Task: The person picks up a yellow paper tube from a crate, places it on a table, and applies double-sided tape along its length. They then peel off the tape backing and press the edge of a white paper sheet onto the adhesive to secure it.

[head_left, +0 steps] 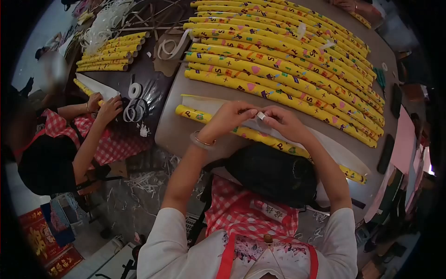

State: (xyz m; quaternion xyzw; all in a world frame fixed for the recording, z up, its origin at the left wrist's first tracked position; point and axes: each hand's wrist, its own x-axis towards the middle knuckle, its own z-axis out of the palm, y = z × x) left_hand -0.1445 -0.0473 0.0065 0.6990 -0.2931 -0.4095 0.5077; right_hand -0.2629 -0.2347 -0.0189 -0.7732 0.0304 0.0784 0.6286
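A yellow printed roll of wrapping paper (253, 135) lies across the table in front of me, its pale loose edge (334, 151) spread out on the far side. Above it, my left hand (234, 117) and my right hand (284, 123) meet with fingertips pinched. Between them is a small white piece of tape (261, 116). The right thumb and finger grip it; the left fingertips close at its other end. Part of the roll is hidden under my hands and forearms.
Many finished yellow rolls (278, 60) lie side by side beyond my hands. To the left, a co-worker's hands (109, 107) work on another roll, near white tape rolls (135, 90) and stacked shorter rolls (111, 53). A black bag (272, 174) sits at the table's near edge.
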